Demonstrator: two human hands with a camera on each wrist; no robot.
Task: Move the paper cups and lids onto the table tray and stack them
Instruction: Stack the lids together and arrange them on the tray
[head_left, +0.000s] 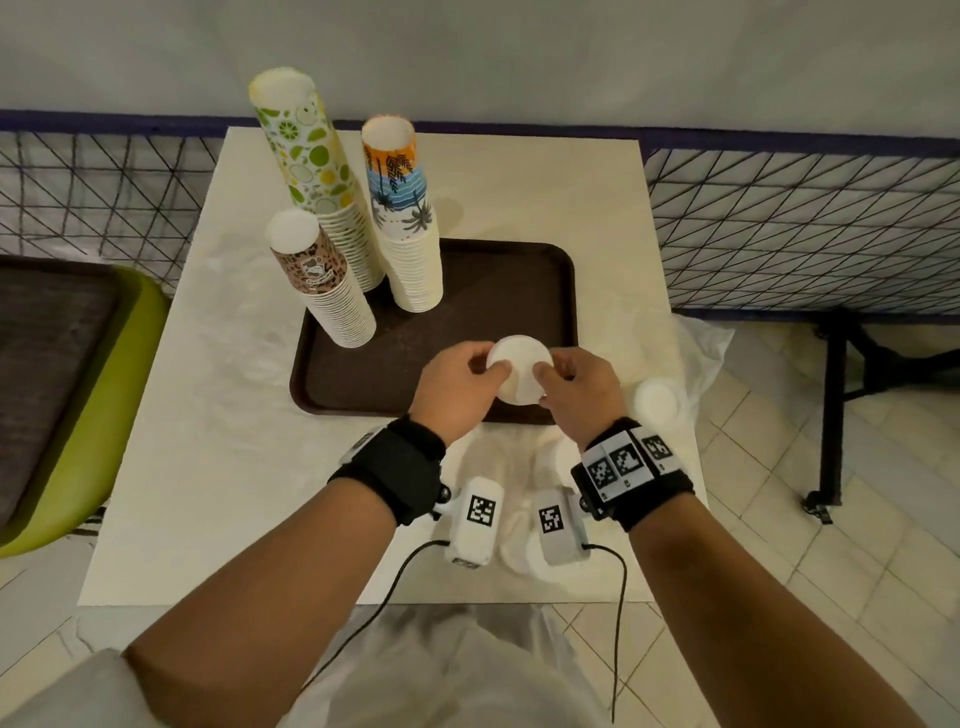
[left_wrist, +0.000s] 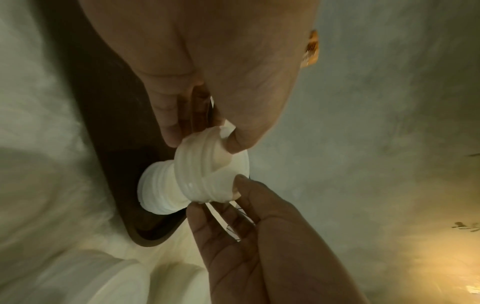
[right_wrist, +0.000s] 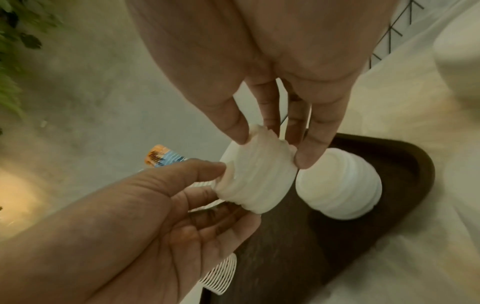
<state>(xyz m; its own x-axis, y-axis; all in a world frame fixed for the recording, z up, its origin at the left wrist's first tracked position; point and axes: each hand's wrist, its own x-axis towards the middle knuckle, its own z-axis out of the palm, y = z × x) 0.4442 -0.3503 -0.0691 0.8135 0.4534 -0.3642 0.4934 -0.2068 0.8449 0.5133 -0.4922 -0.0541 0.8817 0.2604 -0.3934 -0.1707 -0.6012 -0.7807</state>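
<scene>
Fingertips (right_wrist: 309, 158) of both hands pinch a white lid stack (right_wrist: 257, 179) above the tray (head_left: 519, 270); three cup stacks (head_left: 410, 260) stand there, more lids (head_left: 657, 400) wait beside it

Left hand (head_left: 457, 387) and right hand (head_left: 582, 395) both pinch, fingertips curled.

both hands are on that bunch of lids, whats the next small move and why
Probably lower the held lid stack straight down onto the lid stack already standing on the brown tray: the left hand and right hand pinch it just above and beside that stack.
</scene>
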